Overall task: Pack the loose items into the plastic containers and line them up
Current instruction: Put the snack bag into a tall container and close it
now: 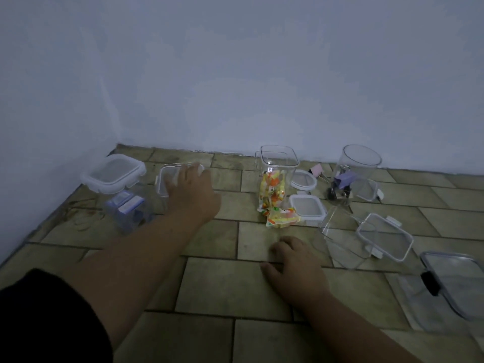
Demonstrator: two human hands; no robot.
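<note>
My left hand (192, 191) lies flat on the lid of a clear square container (167, 179) near the back left, fingers spread over its top. To its left stands a lidded container (112, 174) with blue packets inside. My right hand (293, 265) rests palm down on the tiled floor, holding nothing. A tall open container (279, 163) holds orange and yellow candy packets, and more packets (281, 217) lie loose in front of it. A round open container (358, 163) holds binder clips.
Loose lids lie around: a round lid (303, 180), a square lid (307, 208), and a large lid (455, 279) at the right edge. An empty container (366, 237) lies on its side. Rubber bands (83, 218) sit at the left. The wall runs close behind.
</note>
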